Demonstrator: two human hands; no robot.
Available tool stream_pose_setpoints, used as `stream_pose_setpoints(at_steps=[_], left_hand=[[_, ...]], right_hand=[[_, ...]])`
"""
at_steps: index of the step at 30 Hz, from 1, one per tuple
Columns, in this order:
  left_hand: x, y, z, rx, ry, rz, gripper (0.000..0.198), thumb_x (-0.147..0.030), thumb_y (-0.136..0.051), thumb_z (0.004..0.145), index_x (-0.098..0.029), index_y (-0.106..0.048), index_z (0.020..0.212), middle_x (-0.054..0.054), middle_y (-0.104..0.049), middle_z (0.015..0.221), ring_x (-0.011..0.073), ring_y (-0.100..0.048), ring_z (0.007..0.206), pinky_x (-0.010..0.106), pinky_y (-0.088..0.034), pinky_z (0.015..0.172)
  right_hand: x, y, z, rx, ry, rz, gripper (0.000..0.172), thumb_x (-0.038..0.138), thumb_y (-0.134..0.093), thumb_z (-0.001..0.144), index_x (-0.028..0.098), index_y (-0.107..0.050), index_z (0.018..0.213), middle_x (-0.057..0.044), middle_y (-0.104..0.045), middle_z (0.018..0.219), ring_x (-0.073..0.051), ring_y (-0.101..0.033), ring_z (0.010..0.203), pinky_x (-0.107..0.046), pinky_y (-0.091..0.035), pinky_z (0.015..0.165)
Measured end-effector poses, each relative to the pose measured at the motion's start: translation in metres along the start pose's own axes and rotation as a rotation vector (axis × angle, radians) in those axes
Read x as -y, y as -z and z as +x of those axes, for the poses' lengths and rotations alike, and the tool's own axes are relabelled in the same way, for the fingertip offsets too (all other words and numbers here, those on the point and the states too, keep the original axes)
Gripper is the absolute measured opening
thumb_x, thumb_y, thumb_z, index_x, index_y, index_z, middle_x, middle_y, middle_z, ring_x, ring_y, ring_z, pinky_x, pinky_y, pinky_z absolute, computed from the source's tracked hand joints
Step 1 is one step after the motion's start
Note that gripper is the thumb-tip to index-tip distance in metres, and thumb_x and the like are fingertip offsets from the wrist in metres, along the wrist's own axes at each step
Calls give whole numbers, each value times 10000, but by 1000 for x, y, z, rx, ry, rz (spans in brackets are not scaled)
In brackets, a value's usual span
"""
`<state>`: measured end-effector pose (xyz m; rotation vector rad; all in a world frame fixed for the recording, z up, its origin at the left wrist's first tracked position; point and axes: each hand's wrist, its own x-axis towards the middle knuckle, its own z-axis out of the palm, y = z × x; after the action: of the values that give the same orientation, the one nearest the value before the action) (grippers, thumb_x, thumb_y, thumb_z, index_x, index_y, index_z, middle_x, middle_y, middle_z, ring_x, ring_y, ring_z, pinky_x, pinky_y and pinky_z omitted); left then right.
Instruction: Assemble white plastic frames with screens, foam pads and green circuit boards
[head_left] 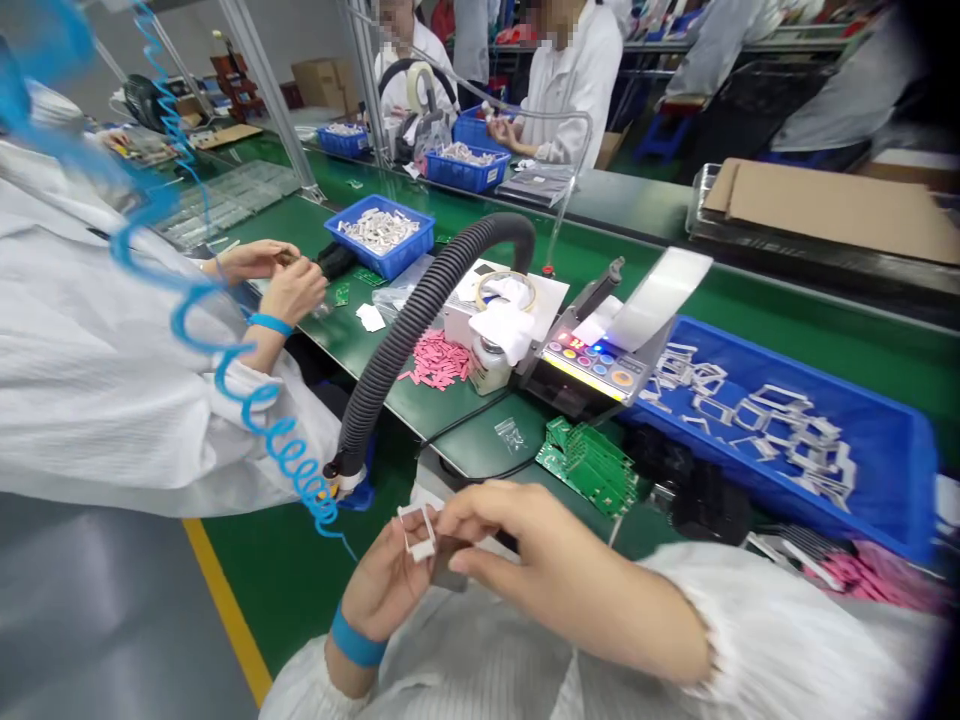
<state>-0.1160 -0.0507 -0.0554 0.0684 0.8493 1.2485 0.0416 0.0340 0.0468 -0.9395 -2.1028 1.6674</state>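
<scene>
The left hand point(390, 585), banded in blue at the wrist, grasps a small white frame point(420, 548) in front of the body, short of the table point(469, 440). The right hand point(514, 535) comes in from the other side with its fingers bent and their tips just beside the frame (whether they grip its edge cannot be told).

On the table beyond lie a stack of green boards point(596, 468) and, to their left, a small clear bag point(510, 435). Behind the boards stands a machine point(589, 365) with lit buttons. At right, a blue tray point(896, 470) contains many loose white frames point(799, 440).

Farther left, pink pieces point(439, 360) lie heaped beside a jar point(489, 370), and a ribbed black hose point(411, 345) arches over the table. A blue bin point(405, 258) of white parts point(381, 230) stands behind, near the hands point(292, 295) of a co-worker in white; a coiled blue tube point(292, 460) hangs in the foreground.
</scene>
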Motion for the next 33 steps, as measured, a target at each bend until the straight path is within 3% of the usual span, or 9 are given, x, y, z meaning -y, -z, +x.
stream_pose_setpoints(at_steps=[3, 6, 10, 14, 17, 23, 27, 30, 33], left_hand=[[6, -42, -4, 444, 117, -16, 398, -476, -780, 589, -158, -738, 824, 114, -704, 983, 253, -655, 902, 394, -494, 835], [10, -78, 0, 668, 243, 71, 376, -451, -796, 576, -149, -753, 796, 134, -657, 1095, 292, -597, 1059, 445, -443, 947], [26, -109, 9, 721, 296, 153, 393, -474, -791, 568, -157, -766, 800, 137, -633, 1125, 271, -583, 1059, 443, -420, 980], [41, -123, 13, 752, 250, 231, 368, -436, -786, 599, -185, -768, 868, 135, -602, 1222, 243, -600, 1028, 384, -442, 948], [45, -130, 15, 803, 180, 303, 348, -386, -788, 616, -210, -763, 915, 123, -610, 1246, 253, -590, 1089, 344, -448, 939], [48, -140, 17, 892, 27, 428, 351, -362, -767, 657, -250, -741, 988, 113, -614, 1277, 267, -597, 1121, 352, -435, 964], [46, -141, 18, 932, -41, 522, 453, -256, -816, 596, -275, -719, 1039, 103, -596, 1305, 285, -576, 1161, 349, -423, 977], [44, -141, 18, 950, -62, 566, 503, -215, -823, 581, -284, -706, 1066, 99, -594, 1308, 300, -545, 1202, 373, -383, 1021], [44, -139, 17, 917, -56, 584, 425, -269, -789, 637, -286, -712, 1055, 95, -594, 1309, 299, -527, 1223, 386, -362, 1041]], right_hand=[[-2, 30, -40, -145, 135, -130, 210, 84, -589, 785, 242, -675, 893, 5, -675, 791, -133, -597, 764, -248, -474, 672], [-14, 43, -68, -290, 197, -160, 168, 105, -566, 819, 233, -665, 862, 1, -654, 717, -134, -576, 703, -243, -475, 604], [-27, 48, -94, -441, 281, -163, 210, 82, -546, 834, 246, -636, 931, 10, -649, 741, -131, -576, 727, -255, -495, 630], [-36, 51, -114, -690, 315, -326, 187, 64, -568, 810, 210, -584, 925, -22, -597, 830, -152, -553, 808, -326, -474, 743], [-43, 52, -127, -848, 321, -502, 172, 25, -565, 787, 187, -554, 843, -13, -512, 774, -154, -497, 779, -407, -389, 857], [-46, 56, -136, -838, 295, -567, 178, 14, -532, 798, 191, -530, 815, 0, -486, 738, -157, -469, 772, -439, -288, 953], [-46, 58, -136, -830, 286, -543, 168, 26, -525, 808, 194, -528, 810, -1, -489, 735, -161, -472, 777, -421, -290, 947], [-48, 56, -135, -822, 271, -541, 165, 34, -517, 817, 199, -523, 812, 1, -493, 734, -162, -477, 776, -422, -287, 951], [-51, 55, -133, -807, 243, -558, 161, 45, -499, 832, 205, -510, 818, 0, -499, 742, -165, -483, 785, -431, -280, 954]])
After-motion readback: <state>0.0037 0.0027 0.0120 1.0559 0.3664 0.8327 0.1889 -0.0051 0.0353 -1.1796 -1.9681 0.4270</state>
